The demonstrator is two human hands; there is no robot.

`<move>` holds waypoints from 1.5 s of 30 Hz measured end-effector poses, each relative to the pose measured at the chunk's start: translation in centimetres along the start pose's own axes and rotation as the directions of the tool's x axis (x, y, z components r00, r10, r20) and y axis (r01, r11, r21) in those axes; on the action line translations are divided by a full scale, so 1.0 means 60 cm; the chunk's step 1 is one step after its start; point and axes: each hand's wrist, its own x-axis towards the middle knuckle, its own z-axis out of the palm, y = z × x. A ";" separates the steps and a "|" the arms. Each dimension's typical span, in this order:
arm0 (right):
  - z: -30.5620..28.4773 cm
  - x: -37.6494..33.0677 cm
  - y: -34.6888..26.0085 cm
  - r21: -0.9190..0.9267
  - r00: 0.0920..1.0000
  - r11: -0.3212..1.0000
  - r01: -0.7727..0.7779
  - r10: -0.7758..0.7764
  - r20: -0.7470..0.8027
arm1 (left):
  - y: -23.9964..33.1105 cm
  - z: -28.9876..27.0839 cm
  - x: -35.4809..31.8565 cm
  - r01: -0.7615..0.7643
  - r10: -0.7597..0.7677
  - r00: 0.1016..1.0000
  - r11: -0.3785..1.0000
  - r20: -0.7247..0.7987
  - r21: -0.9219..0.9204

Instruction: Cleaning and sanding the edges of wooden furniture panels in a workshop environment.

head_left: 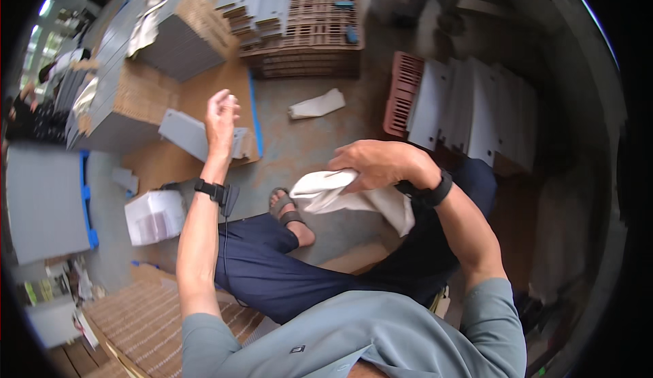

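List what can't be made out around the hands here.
- Left hand: blurred, head view; whether it holds anything cannot be told.
- White cloth: partly hidden under the right hand.
- Second foot: hidden by the dark trousers; only one sandal shows.
- Grey panels: edges bent and smeared near the fisheye rim.

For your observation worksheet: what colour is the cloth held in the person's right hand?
White, plain; the cloth shows best in the head view, gripped by the right hand.

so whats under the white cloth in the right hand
Below the white cloth held by the right hand: a sandalled foot and concrete floor. The fingers beneath the cloth are hidden.
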 end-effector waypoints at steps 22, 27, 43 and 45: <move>-0.022 -0.153 0.036 0.166 0.934 0.983 0.080 -0.016 -0.356 | -0.008 0.662 -0.202 -0.097 -0.082 0.887 0.929 0.454 0.357; -0.026 -0.105 0.016 0.048 0.891 0.966 0.253 -0.213 -0.400 | -0.081 0.563 -0.130 -0.104 -0.086 0.938 0.855 0.337 0.508; 0.042 -0.099 0.072 -0.217 0.680 0.951 -0.219 -0.010 -0.733 | 0.135 0.310 -0.300 0.528 -0.241 0.779 0.749 0.578 -0.400; 0.047 -0.068 0.070 -0.375 0.650 0.889 -0.261 -0.126 -0.749 | 0.126 0.279 -0.326 0.405 -0.073 0.799 0.799 0.597 -0.445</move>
